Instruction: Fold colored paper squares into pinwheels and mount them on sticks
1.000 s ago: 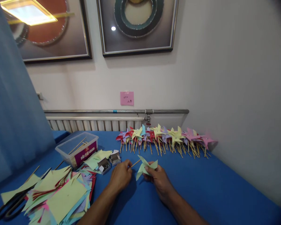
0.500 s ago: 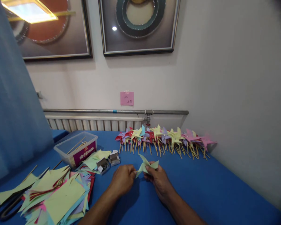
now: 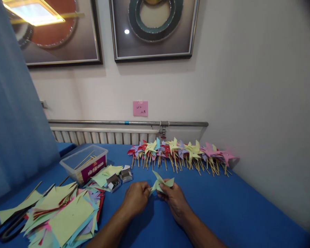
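Note:
A pale green paper pinwheel (image 3: 158, 182) with pointed blades is held up over the blue table in front of me. My right hand (image 3: 177, 201) pinches it from the right, thumb on the front near its middle and fingers behind. On the other side, my left hand (image 3: 136, 198) is closed, its fingertips at the tip of the lower left blade. Part of that tip is hidden by the fingers. No stick shows on this pinwheel. Nearest to my left hand are two small open boxes, one (image 3: 114, 183) with small metal pieces inside, the other (image 3: 126, 174) behind it.
Finished pinwheels on sticks (image 3: 181, 153) lie in a long row along the back. A clear plastic tub (image 3: 84, 162) with sticks stands at left. Coloured paper sheets (image 3: 71, 215) are heaped at front left, beside black-handled scissors (image 3: 11, 225). A blue curtain (image 3: 15, 110) hangs at left.
Very little differs. My right hand and the pinwheel have shifted slightly to the left, with the right thumb still on its front. My left hand keeps its closed pose.

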A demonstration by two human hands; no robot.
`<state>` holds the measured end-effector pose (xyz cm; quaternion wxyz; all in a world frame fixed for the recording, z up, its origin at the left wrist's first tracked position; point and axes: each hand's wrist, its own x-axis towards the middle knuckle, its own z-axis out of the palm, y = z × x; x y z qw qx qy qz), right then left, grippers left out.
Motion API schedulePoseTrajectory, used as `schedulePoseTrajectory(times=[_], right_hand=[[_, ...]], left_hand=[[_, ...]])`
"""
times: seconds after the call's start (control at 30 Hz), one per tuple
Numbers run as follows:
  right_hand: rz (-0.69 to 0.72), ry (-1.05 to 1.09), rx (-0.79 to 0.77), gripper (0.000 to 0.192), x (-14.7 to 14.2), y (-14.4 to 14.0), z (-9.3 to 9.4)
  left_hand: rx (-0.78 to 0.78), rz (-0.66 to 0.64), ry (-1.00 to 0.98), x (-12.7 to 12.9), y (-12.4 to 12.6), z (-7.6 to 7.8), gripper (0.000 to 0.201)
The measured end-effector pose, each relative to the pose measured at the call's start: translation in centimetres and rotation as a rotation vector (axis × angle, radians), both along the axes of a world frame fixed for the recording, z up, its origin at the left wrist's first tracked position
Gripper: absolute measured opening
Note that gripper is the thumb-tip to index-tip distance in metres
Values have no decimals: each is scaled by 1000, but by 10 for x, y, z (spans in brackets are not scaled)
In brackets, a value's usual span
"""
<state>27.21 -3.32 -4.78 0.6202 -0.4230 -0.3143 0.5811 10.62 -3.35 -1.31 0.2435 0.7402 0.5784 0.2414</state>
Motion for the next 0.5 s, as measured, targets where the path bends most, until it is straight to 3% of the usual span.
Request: schedulePoseTrajectory(times=[0.5], right_hand=[[-12,-32,14,38,0,1,-3]], left_hand=[[38,20,16,4,-2,-4,21]])
